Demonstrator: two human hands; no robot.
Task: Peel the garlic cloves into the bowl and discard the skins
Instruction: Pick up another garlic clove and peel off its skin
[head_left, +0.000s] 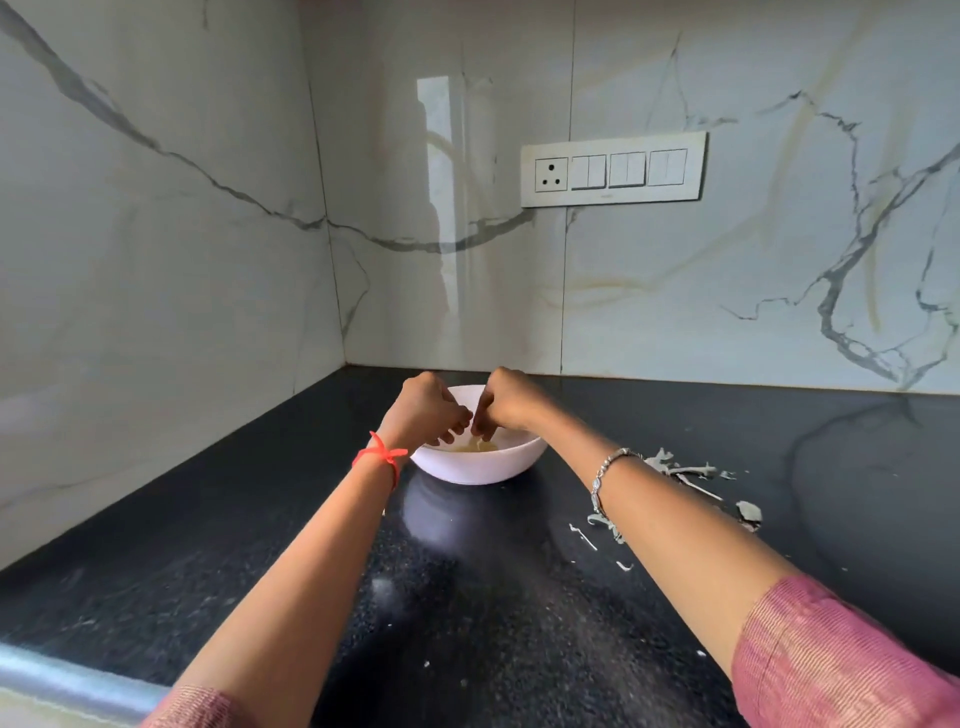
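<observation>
L grip (426, 410), R grip (511, 402) curled over bowl (483, 465) on black counter (260, 545), marble walls (156, 260); hold unclear.

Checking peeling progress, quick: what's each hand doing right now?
Left hand: fingers curled, pinching what looks like a garlic clove over the bowl.
Right hand: fingers curled, pinching the same clove.

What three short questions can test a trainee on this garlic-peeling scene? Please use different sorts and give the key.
1. True or false: the garlic skins lie on the counter to the left of the white bowl.
2. Which wrist bears the red thread? A) left B) right C) neither
3. Fill in: the left hand and the right hand meet over the ____.

Key: 1 false, the skins lie to its right; 2 A; 3 bowl.
</observation>
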